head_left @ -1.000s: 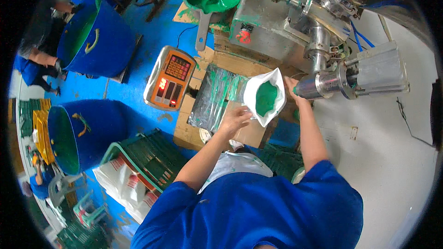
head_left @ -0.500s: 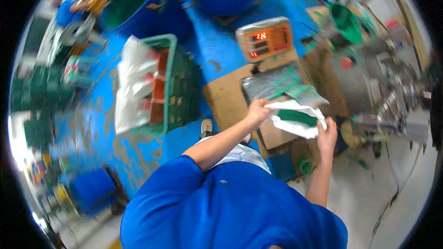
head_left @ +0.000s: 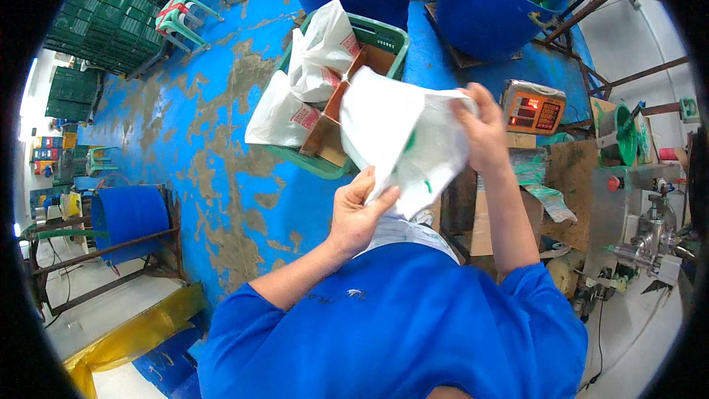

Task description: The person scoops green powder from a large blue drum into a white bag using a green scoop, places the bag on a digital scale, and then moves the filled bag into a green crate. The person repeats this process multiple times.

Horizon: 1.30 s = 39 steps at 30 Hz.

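A white plastic bag [head_left: 384,111] is held up in front of me, its mouth tilted toward me. Green smears show on its inner side; how full it is cannot be seen. My left hand [head_left: 356,210] pinches the near edge of the bag between thumb and fingers. Higher up, my right hand [head_left: 484,129] grips the opposite edge. Behind the bag stands a green crate [head_left: 399,44] with brown cardboard dividers [head_left: 325,140], partly covered by the bag. Several white bags [head_left: 281,114] with red print stand inside the crate, on its left side.
Right of my right hand stands a scale with an orange display [head_left: 533,109], its platform topped with greenish plastic film [head_left: 550,196]. Metal machinery [head_left: 650,229] is at the far right. Large blue barrels [head_left: 487,22] stand beyond the crate. Stacked green crates [head_left: 111,26] are at the far left.
My hands have carried the white bag from over the scale leftward to the crate. The view has turned left, and the bag is now raised and tilted.
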Available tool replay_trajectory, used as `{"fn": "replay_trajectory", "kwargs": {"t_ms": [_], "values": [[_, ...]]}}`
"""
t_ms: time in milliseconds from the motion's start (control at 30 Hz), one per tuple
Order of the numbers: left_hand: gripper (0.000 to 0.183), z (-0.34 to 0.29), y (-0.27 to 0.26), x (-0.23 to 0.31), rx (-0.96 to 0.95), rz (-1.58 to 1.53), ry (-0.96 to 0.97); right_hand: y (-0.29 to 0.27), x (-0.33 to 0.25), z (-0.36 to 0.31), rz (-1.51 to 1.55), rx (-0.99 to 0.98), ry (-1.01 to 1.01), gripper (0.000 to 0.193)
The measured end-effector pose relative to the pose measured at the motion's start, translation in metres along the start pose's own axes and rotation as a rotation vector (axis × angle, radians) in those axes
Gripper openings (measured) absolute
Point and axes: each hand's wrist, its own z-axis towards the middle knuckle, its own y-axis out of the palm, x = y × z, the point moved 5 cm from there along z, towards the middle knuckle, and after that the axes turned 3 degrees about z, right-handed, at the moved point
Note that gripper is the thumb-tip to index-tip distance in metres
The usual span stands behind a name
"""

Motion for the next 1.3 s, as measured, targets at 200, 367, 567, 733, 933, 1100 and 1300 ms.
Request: {"fn": "replay_trajectory", "kwargs": {"t_ms": [200,367,567,733,933,1100,1300], "values": [[0.013,0.03,-0.12,-0.037,0.332,-0.554,-0.307,0.124,0.084,0.101,0.033,-0.295,0.219,0.02],[0.033,0.073,-0.212,-0.142,0.627,-0.604,-0.599,0.175,0.231,0.138,0.177,-0.3,0.85,0.023],[0.016,0.065,-0.277,-0.25,0.667,-0.317,-0.685,0.159,0.326,0.092,-0.579,-0.238,0.364,0.033],[0.014,0.08,-0.291,-0.21,0.31,0.085,-0.705,0.135,0.295,0.069,-0.949,-0.17,0.102,0.016],[0.018,0.113,-0.261,-0.178,-0.218,1.21,-0.684,0.036,0.242,-0.022,-0.97,0.175,0.111,0.021],[0.03,0.151,-0.149,-0.144,-0.745,1.605,-0.018,-0.167,0.193,-0.224,-0.278,1.491,0.022,0.014],[0.024,0.133,0.052,-0.161,-0.832,1.287,0.082,-0.1,0.257,-0.624,0.41,2.961,1.199,0.057]]}}
